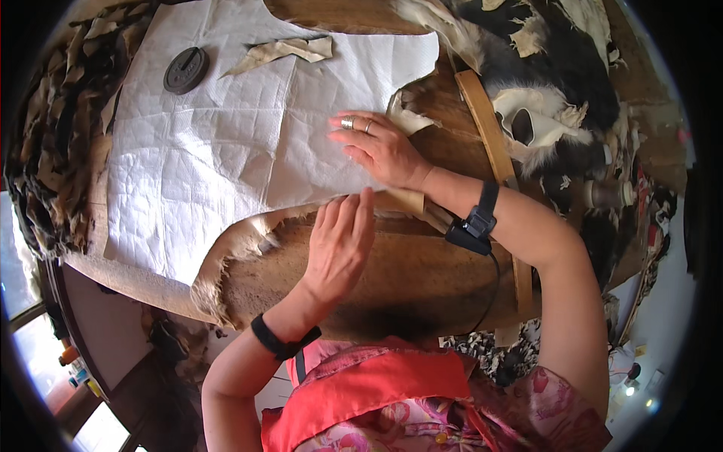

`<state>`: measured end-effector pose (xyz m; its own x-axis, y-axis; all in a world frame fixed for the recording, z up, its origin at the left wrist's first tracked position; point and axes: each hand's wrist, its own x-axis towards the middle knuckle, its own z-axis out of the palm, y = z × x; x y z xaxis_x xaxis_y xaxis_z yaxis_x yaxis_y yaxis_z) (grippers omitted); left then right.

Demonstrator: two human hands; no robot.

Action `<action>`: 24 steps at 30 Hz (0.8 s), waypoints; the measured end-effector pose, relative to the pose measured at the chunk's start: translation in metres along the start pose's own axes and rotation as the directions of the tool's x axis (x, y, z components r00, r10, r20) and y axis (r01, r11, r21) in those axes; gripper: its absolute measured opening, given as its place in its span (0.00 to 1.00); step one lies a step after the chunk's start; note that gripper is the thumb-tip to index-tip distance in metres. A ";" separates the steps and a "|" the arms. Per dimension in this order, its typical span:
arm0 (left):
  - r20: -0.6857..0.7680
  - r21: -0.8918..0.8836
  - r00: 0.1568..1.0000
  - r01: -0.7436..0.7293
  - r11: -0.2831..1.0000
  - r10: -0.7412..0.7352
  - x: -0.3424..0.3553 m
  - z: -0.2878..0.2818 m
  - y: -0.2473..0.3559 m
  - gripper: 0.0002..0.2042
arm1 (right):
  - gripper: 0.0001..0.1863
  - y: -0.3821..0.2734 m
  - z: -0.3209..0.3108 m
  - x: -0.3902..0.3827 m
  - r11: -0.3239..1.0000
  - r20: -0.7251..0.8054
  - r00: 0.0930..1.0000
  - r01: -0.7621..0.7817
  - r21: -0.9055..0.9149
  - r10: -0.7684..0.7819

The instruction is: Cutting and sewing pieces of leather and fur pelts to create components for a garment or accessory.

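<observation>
Head cam: 2 hands [384, 154] [340, 245], 1 wht sheet [226, 143]

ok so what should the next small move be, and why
Probably smooth the white sheet along its near edge with the left hand, using the right hand as an anchor: creases cross the sheet, the right hand lies on it, the left is at that edge, and the dark round disc sits toward the far left.

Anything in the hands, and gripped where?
No hold shows: the right hand lies open over the white sheet; the left hand is at its lower edge, thumb hidden, so a pinch there cannot be told.
</observation>
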<state>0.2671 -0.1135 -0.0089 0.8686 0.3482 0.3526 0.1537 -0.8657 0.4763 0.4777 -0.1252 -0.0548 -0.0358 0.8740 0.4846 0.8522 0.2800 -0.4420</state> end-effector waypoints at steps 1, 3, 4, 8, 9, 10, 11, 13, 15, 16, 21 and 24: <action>-0.007 0.025 0.999 -0.050 0.998 0.050 0.001 0.005 0.000 0.28 | 0.16 0.003 0.002 -0.002 1.000 -0.019 1.000 0.025 0.001 -0.025; -0.004 0.048 0.990 -0.142 0.989 0.143 0.005 0.010 0.000 0.27 | 0.16 0.000 0.003 0.000 0.999 -0.026 0.999 0.028 -0.016 -0.028; -0.002 0.070 0.973 -0.228 0.971 0.229 0.006 0.013 0.000 0.25 | 0.16 -0.001 0.002 0.000 0.999 -0.029 0.999 0.033 -0.029 -0.034; 0.136 0.190 0.948 -0.308 0.932 0.286 0.006 0.014 0.004 0.19 | 0.16 -0.004 0.000 0.000 0.997 -0.015 0.999 0.047 -0.054 -0.048; 0.136 0.172 0.941 -0.330 0.928 0.309 0.004 0.020 0.002 0.19 | 0.16 -0.006 -0.002 0.000 0.999 -0.005 1.000 0.017 -0.041 -0.018; 0.132 0.168 0.941 -0.330 0.929 0.310 0.004 0.026 -0.001 0.19 | 0.16 -0.008 -0.003 0.000 1.000 0.008 1.000 -0.013 -0.028 0.013; 0.097 0.234 0.939 -0.344 0.910 0.330 0.007 0.030 -0.002 0.19 | 0.16 -0.009 -0.004 -0.001 0.999 0.011 1.000 -0.016 -0.034 0.016; 0.061 0.349 0.946 -0.319 0.881 0.318 0.012 0.039 0.002 0.16 | 0.17 -0.008 -0.004 -0.001 0.998 0.009 1.000 0.010 -0.065 -0.010; 0.057 0.302 0.957 -0.289 0.908 0.286 0.023 0.042 0.005 0.14 | 0.18 0.003 0.000 -0.002 0.994 0.001 0.999 0.051 -0.099 -0.051; 0.053 0.269 0.967 -0.254 0.929 0.249 0.027 0.041 0.003 0.11 | 0.19 0.008 0.003 -0.002 0.986 -0.012 0.994 0.104 -0.128 -0.106; 0.061 -0.090 0.996 -0.055 0.994 0.061 0.031 0.038 -0.008 0.07 | 0.24 -0.001 0.003 0.004 0.975 0.064 0.996 0.080 -0.210 -0.067; 0.120 -0.166 0.989 -0.065 0.984 0.085 0.033 0.031 -0.012 0.08 | 0.25 0.000 0.001 0.008 0.959 0.025 0.994 0.110 -0.259 -0.108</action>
<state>0.3084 -0.1032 -0.0280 0.9289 0.2274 0.2924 0.0170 -0.8148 0.5795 0.4769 -0.1179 -0.0513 -0.1402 0.8482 0.5107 0.9491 0.2621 -0.1749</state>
